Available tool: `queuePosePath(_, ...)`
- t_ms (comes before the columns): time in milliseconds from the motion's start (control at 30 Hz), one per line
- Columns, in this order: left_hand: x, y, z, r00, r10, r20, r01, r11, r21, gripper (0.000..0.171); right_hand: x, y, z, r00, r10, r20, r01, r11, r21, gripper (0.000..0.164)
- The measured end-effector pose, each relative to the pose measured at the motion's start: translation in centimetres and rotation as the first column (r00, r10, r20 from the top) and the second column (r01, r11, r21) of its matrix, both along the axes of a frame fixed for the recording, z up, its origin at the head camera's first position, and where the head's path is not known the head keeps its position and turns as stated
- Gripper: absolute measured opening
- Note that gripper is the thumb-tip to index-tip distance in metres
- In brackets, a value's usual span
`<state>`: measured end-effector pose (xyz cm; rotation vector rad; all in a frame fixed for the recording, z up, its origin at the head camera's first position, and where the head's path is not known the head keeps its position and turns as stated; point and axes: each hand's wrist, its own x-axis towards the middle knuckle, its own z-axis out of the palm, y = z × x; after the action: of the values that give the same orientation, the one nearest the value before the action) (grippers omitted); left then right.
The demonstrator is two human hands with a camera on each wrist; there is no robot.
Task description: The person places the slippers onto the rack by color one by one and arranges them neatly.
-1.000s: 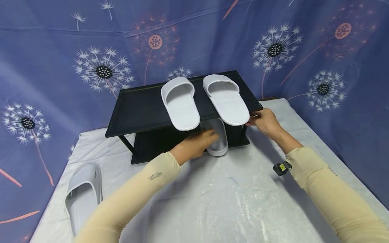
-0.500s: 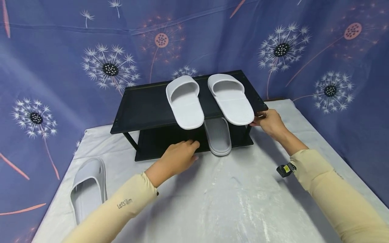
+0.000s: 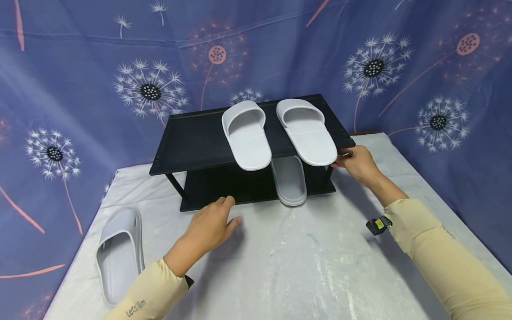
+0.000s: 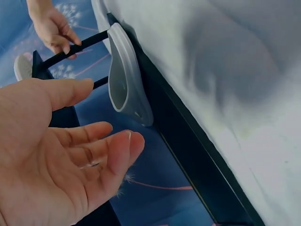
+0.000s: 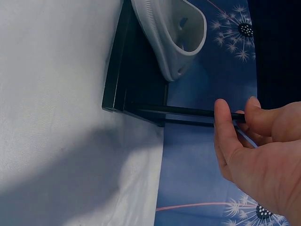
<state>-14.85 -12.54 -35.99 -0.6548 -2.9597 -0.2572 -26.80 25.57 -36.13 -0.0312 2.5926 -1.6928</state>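
A black two-tier shoe rack (image 3: 192,141) stands at the back of the covered table. My right hand (image 3: 358,165) is at its right front corner, and in the right wrist view the thumb and fingers pinch the thin rack post (image 5: 188,111). My left hand (image 3: 210,224) hangs before the lower shelf, fingers loosely bent and holding nothing. To its right, a grey slipper (image 3: 290,182) sits on the lower shelf, its front hidden under the upper one. Another grey slipper (image 3: 120,253) lies on the table at the left, partly overlapped by my left sleeve.
Two white slippers (image 3: 251,149) (image 3: 311,141) sit side by side on the upper shelf, heels over its front edge. A pale cloth (image 3: 304,266) covers the table. Behind hangs a blue dandelion-print curtain (image 3: 280,53). A small black device (image 3: 378,225) is strapped at my right wrist.
My left hand has come away from the grey slipper on the lower shelf, moving left and toward me. My right hand stays at the rack's corner. The view has shifted slightly.
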Motion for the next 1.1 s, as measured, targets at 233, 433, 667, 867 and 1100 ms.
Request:
queuePosePath(233,1.1,-1.1,-0.2,0.983,0.164,0.085,-0.168,0.985,0.042,0.043,0.1,0.0,-0.1,1.0,0.004,0.001,-0.004,1.0,0.023,0.037)
queuePosePath(433,2.1,-2.7,-0.1,0.948,0.293,0.127,-0.301,0.953,0.044,0.054,-0.1,-0.1,-0.1,1.0,-0.005,-0.007,0.005,1.0,0.028,0.035)
queuePosePath(667,3.5,-4.9,0.2,0.901,0.406,0.149,-0.416,0.909,0.038,0.067,-0.1,-0.3,-0.1,1.0,-0.011,-0.02,0.011,1.0,0.01,0.033)
queuePosePath(867,5.0,-7.6,0.3,0.843,0.506,0.181,-0.514,0.858,-0.004,0.083,-0.1,-0.3,-0.1,1.0,-0.006,-0.016,0.006,1.0,0.019,0.033)
queuePosePath(1100,6.1,-10.7,0.4,0.742,0.621,0.253,-0.628,0.775,-0.063,0.097,0.0,-0.1,-0.1,1.0,-0.007,-0.006,0.007,0.999,0.031,0.036)
